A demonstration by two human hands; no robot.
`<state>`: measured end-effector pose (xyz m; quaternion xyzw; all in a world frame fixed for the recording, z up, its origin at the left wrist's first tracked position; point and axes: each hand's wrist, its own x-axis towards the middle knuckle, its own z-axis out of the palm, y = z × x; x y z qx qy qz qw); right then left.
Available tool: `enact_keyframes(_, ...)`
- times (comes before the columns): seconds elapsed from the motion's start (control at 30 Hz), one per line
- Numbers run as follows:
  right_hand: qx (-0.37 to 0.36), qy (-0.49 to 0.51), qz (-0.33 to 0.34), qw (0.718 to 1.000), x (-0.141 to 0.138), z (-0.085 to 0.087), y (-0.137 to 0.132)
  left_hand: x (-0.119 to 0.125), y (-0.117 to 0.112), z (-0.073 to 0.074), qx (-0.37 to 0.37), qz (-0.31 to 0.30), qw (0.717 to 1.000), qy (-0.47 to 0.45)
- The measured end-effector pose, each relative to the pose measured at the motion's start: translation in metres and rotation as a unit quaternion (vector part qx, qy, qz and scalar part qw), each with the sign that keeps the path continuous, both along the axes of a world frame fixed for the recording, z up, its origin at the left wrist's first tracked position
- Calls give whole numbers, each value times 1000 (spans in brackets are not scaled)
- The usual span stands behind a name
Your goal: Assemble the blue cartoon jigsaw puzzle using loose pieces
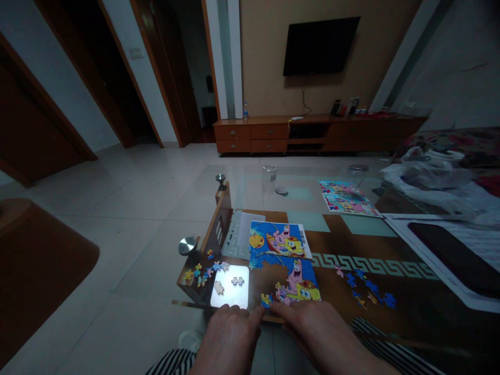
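A small yellow and blue jigsaw puzzle piece (pixel 266 300) lies at the table's near edge, at the lower left of a partly assembled puzzle (pixel 307 281). My left hand (pixel 232 333) is closed, its index fingertip at the piece's near side. From the right, my right hand (pixel 316 328) meets the same piece with its index fingertip, the other fingers curled and partly hidden. The assembled part shows a pink and a yellow cartoon figure on blue, with a brown gap at its left. Just behind it lies a printed reference picture (pixel 279 239) of the same scene.
A white square tray (pixel 230 302) holds two loose pieces, with more loose pieces (pixel 205 273) to its left. Several blue pieces (pixel 369 286) are scattered at right. A dark phone (pixel 453 255) rests on papers. Farther back stand a clear jar (pixel 269 179) and picture cards (pixel 349 204).
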<state>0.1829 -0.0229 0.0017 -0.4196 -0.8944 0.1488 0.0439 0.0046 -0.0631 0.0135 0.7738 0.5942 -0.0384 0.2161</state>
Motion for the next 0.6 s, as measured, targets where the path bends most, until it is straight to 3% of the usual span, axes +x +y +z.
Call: enact_keyframes(0.6,-43,-12,-15,999,-1,3,1,1,1,8,-12,1,999,51)
